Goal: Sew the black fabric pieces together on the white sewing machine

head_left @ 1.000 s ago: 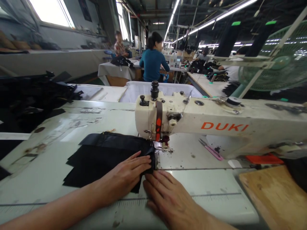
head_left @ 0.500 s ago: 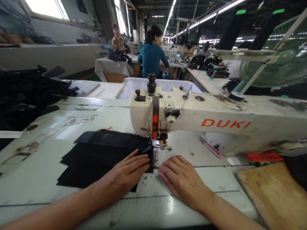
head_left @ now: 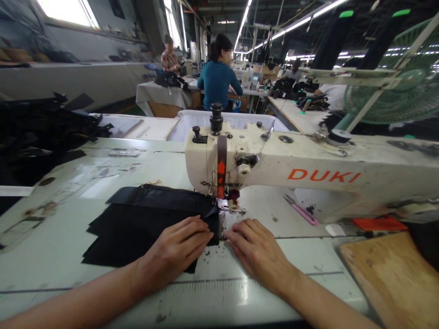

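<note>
And over the last second, pulled away from the edge of the black cloth [head_left: 137,224] and off to the right: right hand [head_left: 262,253], now just in front of the presser foot [head_left: 222,205] of the sewing machine [head_left: 274,160]. Drawn in too since half a second ago: fingers of the left hand [head_left: 176,244], flatter then, bunched now.

Released, that right hand: loosely curled over the table [head_left: 103,169], nothing visible in it, fingertips just beside the cloth. Left hand down on the cloth, in front and to the left of the sewing machine's foot; impossible to tell whether pinching a layer or only pressing.

The black cloth itself: layered flat, left of the sewing machine, one corner up at the foot, stepped ends pointing away from the machine. At its far edge, left of the machine again, a small gold-coloured piece [head_left: 151,182].

Outward now! Under the sewing machine's arm, pink-handled snips [head_left: 302,210]. In front of the machine's right end, an orange-red item [head_left: 379,223], and nearer still, a wooden board [head_left: 394,269]. Well left of the machine, a heap of dark cloth [head_left: 41,132]. Right behind the machine, a white bin [head_left: 195,119]; farther behind, a person in a teal top [head_left: 216,82], back turned. Above the machine's right end, dark thread cones [head_left: 332,41], and behind, a green fan [head_left: 408,80].
</note>
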Tool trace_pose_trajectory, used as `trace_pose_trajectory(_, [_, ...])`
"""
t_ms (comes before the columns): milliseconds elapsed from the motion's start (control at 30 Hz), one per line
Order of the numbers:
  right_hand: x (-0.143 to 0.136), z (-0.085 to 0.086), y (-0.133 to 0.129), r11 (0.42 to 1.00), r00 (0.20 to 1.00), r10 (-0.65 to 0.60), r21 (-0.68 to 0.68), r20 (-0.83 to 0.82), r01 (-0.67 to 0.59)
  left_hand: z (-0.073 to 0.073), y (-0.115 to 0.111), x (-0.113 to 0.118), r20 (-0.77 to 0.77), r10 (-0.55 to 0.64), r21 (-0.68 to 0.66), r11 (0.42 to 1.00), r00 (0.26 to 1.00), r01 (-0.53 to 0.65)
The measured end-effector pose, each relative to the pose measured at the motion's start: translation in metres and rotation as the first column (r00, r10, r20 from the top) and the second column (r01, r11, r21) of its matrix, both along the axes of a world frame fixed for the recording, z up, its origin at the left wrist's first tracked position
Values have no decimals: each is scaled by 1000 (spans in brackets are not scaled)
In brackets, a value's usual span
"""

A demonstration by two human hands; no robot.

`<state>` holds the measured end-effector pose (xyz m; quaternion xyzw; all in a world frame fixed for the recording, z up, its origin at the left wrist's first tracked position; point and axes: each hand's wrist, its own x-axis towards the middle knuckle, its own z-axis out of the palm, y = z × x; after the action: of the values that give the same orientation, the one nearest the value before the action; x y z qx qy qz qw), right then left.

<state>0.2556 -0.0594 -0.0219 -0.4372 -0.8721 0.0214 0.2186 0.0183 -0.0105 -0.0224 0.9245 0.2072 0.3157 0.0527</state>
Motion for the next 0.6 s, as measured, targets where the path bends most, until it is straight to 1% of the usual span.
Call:
trace_pose_trajectory(100, [-1,4,1,998,998,2,-63,-64,-6,3,0,2,72,31,-35,999,997,-28])
trace_pose_trajectory(233, [-10,11,11,977,974,-78,-212,-212,32,4,-2,1,0,-36,5,999,999,36])
trace_pose_trajectory(300, [-17,13,20,955,956,-147,-288,-253,71,2,-2,-1,-55,-72,25,997,996,73])
trace_pose_trajectory(400, [-26,11,33,899,910,-321,-388,-264,204,1,-2,-4,-120,-84,39,995,989,89])
trace_pose_trajectory(467, [-30,9,39,868,884,-393,-420,-254,265,0,-2,-5,-145,-73,39,996,987,79])
trace_pose_trajectory(600, [-33,6,39,854,865,-428,-431,-262,292,-1,-3,-5,-174,-70,41,996,982,78])
